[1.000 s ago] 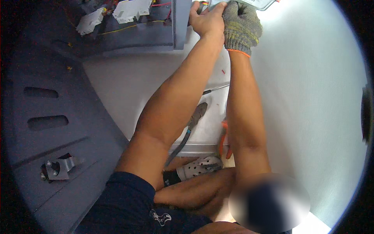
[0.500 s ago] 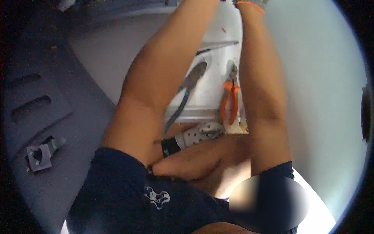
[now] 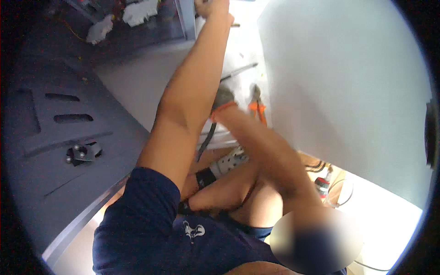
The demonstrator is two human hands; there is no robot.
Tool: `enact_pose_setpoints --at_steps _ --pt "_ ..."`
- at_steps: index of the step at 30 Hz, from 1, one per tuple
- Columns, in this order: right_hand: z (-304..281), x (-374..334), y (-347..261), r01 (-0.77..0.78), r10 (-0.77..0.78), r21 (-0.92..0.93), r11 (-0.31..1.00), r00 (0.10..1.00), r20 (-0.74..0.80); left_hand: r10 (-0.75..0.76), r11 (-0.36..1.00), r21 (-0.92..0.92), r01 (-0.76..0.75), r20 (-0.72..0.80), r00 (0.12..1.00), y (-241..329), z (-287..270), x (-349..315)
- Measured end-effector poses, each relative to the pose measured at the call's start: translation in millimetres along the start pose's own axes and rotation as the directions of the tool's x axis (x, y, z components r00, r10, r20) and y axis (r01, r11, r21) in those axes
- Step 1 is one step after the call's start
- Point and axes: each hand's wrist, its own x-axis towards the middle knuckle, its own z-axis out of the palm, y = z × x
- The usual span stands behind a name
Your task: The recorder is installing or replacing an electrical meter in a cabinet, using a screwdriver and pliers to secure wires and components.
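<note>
My left arm reaches to the top edge, where my left hand (image 3: pixel 212 8) is partly cut off. Its visible fingers look curled, and a thin dark end (image 3: pixel 235 25) sticks out beside them; what it belongs to is unclear. My right hand (image 3: pixel 223 96), blurred and seemingly in a grey glove with an orange cuff, is over the head of the dark-handled pliers (image 3: pixel 208 140). Its fingers are hidden, so a grip cannot be told. Just right of it lie orange-handled pliers (image 3: pixel 258 110). A slim metal tool (image 3: pixel 240 71) lies beyond the right hand.
A large pale panel (image 3: pixel 330 82) rises on the right. On the left is a dark grey panel (image 3: pixel 41 151) with slots and a metal latch-like fitting (image 3: pixel 84 152). My bent legs and a spotted clog (image 3: pixel 231 161) are below. A red-and-black item (image 3: pixel 322 187) with hoses sits lower right.
My right hand has come down and left from the top edge to the dark-handled pliers. My left hand has come into view at the top. The view has shifted, showing more at the right.
</note>
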Motion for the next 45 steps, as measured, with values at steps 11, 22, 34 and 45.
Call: enact_pose_setpoints --at_steps 11,22,34,45 --pt "-77 -31 -192 -0.395 0.421 -0.61 0.687 0.9 -0.109 -0.069 0.995 0.049 0.086 -0.29 0.955 37 -1 -33" --pt "-84 -8 -181 -0.129 -0.224 -0.591 0.796 0.845 -0.486 -0.1 0.991 0.054 0.123 -0.313 0.945 33 4 -39" --pt "-80 -9 -186 -0.172 -0.237 -0.616 0.769 0.818 -0.524 -0.076 0.991 0.077 0.107 -0.335 0.939 30 1 -27" --pt "-82 -9 -186 -0.167 -0.235 -0.611 0.774 0.82 -0.522 -0.091 0.99 0.073 0.121 -0.332 0.939 33 0 -28"
